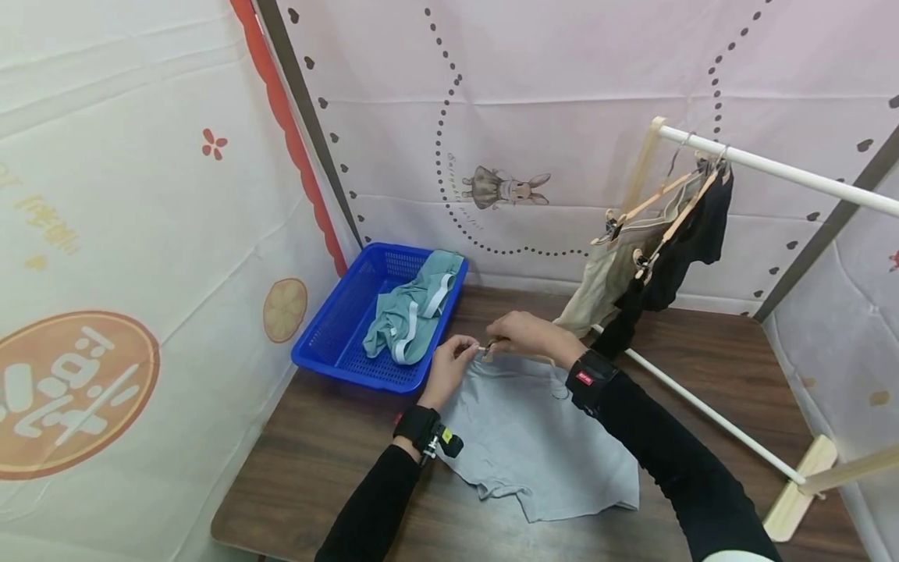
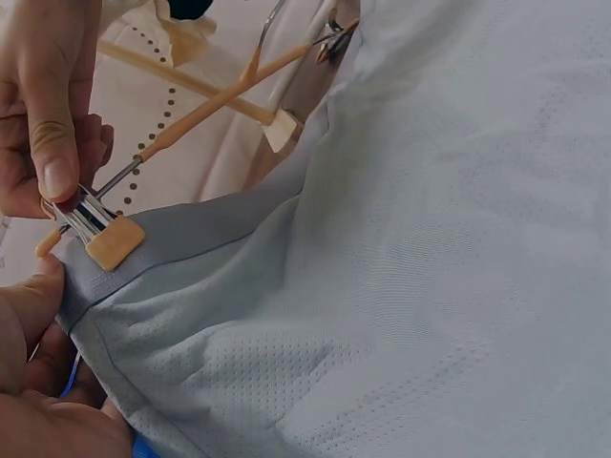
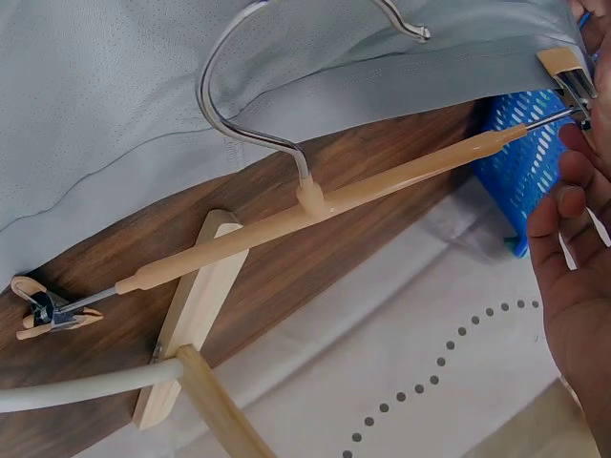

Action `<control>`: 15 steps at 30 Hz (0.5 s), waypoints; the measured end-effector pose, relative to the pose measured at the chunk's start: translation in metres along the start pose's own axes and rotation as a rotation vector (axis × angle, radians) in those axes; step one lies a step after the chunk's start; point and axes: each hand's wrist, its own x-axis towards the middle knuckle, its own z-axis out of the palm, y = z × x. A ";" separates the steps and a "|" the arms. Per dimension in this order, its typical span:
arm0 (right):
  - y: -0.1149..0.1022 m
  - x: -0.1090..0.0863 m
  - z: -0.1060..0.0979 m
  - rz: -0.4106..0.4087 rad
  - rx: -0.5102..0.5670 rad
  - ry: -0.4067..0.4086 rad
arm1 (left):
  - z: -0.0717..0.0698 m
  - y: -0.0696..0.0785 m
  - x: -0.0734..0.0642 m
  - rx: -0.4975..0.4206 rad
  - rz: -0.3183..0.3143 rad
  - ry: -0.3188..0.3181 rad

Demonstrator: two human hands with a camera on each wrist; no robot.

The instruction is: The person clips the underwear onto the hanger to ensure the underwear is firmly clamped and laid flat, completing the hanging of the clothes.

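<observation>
Light grey shorts are spread on the table, waistband toward the back wall. My left hand pinches the waistband's left corner between thumb and fingers. At that same corner, my right hand grips a metal clip of a tan clip hanger, thumb pressing on it. The clip's tan pad lies over the waistband. Along the waistband runs the hanger's bar, its steel hook lying over the shorts. The far clip stands apart from the fabric.
A blue basket holding a green garment with white trim stands left of the hands. At the right, beige and black garments hang from a rack's white rail. The rack's lower bar crosses the tabletop.
</observation>
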 end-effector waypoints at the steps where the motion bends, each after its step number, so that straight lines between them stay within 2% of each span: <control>1: 0.000 0.001 0.001 0.002 0.000 -0.006 | 0.000 0.000 0.000 -0.005 -0.009 -0.001; 5: -0.001 0.001 0.003 0.053 0.038 -0.029 | 0.001 -0.001 0.000 -0.042 -0.049 -0.009; 10: 0.001 -0.005 0.005 0.182 0.153 -0.057 | 0.003 -0.001 0.001 -0.053 -0.063 -0.008; 12: 0.005 -0.014 0.004 0.215 0.193 -0.027 | 0.004 -0.002 0.001 -0.042 -0.072 -0.004; 15: 0.014 -0.038 0.003 0.213 0.201 0.058 | 0.004 -0.007 0.001 -0.014 -0.108 -0.009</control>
